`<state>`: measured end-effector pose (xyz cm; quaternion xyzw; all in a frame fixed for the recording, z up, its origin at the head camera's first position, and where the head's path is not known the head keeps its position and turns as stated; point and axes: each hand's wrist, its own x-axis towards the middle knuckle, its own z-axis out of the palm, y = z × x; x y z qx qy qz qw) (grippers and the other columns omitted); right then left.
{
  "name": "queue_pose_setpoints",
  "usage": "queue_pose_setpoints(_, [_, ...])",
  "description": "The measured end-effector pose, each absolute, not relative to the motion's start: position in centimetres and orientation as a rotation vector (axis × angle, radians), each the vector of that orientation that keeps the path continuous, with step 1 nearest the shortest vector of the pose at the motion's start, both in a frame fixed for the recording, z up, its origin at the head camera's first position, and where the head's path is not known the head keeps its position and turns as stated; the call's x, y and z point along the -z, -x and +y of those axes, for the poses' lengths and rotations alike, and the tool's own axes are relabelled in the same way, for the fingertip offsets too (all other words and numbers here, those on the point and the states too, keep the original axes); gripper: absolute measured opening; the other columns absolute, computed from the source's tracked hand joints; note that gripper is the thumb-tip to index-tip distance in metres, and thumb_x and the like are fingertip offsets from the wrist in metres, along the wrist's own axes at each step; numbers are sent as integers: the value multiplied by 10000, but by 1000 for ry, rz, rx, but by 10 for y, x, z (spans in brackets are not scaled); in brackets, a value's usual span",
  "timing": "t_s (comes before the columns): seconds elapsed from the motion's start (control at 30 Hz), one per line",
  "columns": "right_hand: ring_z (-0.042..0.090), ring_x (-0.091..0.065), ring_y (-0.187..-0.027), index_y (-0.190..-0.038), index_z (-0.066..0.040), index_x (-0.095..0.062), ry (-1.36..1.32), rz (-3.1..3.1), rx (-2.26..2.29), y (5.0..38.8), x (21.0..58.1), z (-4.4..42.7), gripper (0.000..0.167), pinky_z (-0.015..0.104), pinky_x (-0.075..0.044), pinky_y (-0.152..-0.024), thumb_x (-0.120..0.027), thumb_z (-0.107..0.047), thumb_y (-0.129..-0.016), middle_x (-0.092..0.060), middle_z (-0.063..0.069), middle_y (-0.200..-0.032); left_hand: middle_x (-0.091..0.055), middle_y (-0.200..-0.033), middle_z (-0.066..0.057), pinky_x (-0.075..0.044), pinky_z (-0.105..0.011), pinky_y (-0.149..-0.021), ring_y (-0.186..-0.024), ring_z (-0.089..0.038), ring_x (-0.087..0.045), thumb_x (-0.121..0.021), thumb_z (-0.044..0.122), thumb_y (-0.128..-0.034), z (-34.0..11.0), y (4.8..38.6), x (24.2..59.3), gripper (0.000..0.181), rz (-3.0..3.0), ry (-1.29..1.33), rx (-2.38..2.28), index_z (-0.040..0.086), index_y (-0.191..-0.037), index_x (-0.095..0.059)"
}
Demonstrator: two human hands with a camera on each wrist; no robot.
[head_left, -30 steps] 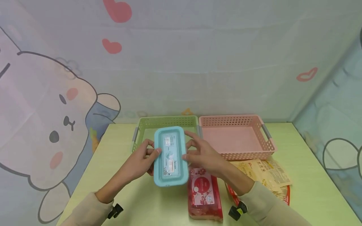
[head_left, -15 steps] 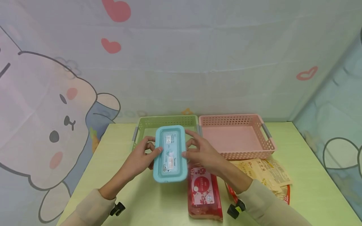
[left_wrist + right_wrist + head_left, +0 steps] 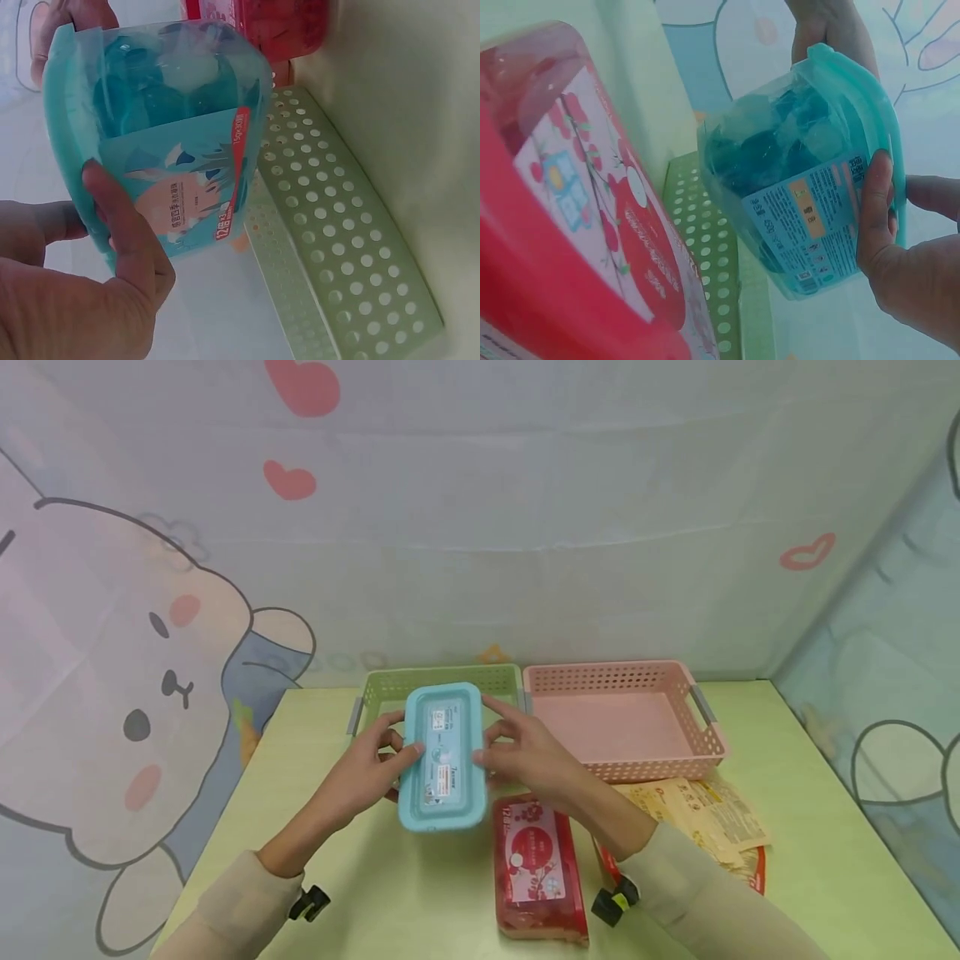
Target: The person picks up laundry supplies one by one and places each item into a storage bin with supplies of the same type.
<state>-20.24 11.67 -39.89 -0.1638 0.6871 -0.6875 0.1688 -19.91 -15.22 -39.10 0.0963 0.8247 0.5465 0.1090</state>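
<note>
A tub of laundry pods (image 3: 444, 760) with a teal lid is held up in front of me, lid side facing me. My left hand (image 3: 365, 770) grips its left edge, with the thumb over the lid's rim. On the opposite edge my right hand (image 3: 534, 756) grips the rim in the same manner. Blue-green pods show through the clear wall of the tub (image 3: 187, 82) in the left wrist view. Below and right of it, a red tub (image 3: 536, 868) with a flowered label lies on the table, partly under my right forearm in view.
Behind the held tub stands a green basket (image 3: 495, 678), partly hidden by it. A pink basket (image 3: 611, 727) stands beside that on the right. Yellow and red packets (image 3: 705, 818) lie in front of the pink basket on the light green table (image 3: 802, 852).
Both hands have raised the teal-lidded tub a little, slightly away from me and to the left. Their grip looks the same. The baskets, red tub and packets have stayed in place.
</note>
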Motion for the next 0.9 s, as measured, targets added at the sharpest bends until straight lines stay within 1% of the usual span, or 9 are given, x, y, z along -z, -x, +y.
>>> queue_pose_setpoints(0.13, [292, -730, -921, -1706, -177, -197, 440, 1966, 1956, 205, 397, 114, 897, 489, -639, -814, -707, -31, -983, -569, 188, -1178, -560, -1117, -207, -647, -458, -641, -881, -254, -726, -640, 173, -1067, -154, 202, 389, 690, 2371, -266, -1641, 74, -1651, -286])
queue_pose_setpoints(0.3, [283, -727, -903, -1707, -181, -204, 426, 1970, 1961, 209, 396, 111, 881, 417, -644, -763, -689, -16, -990, -559, 185, -1178, -548, -1132, -211, -650, -466, -651, -881, -252, -718, -650, 163, -1061, -154, 204, 385, 690, 2368, -254, -1652, 95, -1651, -299])
queue_pose_setpoints(0.43, [285, -729, -924, -1708, -160, -192, 437, 1989, 1948, 211, 394, 111, 875, 424, -646, -769, -683, -16, -997, -550, 188, -1179, -548, -1128, -213, -650, -463, -648, -873, -250, -709, -657, 165, -1059, -154, 205, 380, 704, 2386, -255, -1630, 93, -1653, -287])
queue_pose_setpoints(0.63, [310, -734, -936, -1706, -213, -212, 420, 2011, 1923, 216, 392, 110, 877, 443, -645, -797, -701, -43, -999, -550, 183, -1203, -541, -1114, -211, -650, -474, -663, -869, -252, -702, -650, 167, -1060, -156, 210, 375, 717, 2410, -261, -1604, 82, -1661, -270])
queue_pose_setpoints(0.8, [289, -709, -926, -1703, -183, -223, 429, 1981, 1954, 224, 389, 101, 883, 461, -648, -781, -707, -15, -984, -538, 178, -1162, -562, -1115, -219, -651, -460, -659, -863, -249, -697, -632, 161, -1059, -162, 216, 373, 714, 2442, -246, -1587, 62, -1662, -263])
queue_pose_setpoints(0.9, [284, -703, -925, -1702, -185, -228, 408, 1982, 1953, 227, 387, 97, 877, 451, -648, -779, -703, -12, -985, -537, 169, -1160, -565, -1117, -218, -651, -449, -654, -872, -245, -690, -631, 167, -1057, -165, 219, 372, 732, 2456, -252, -1582, 44, -1668, -247])
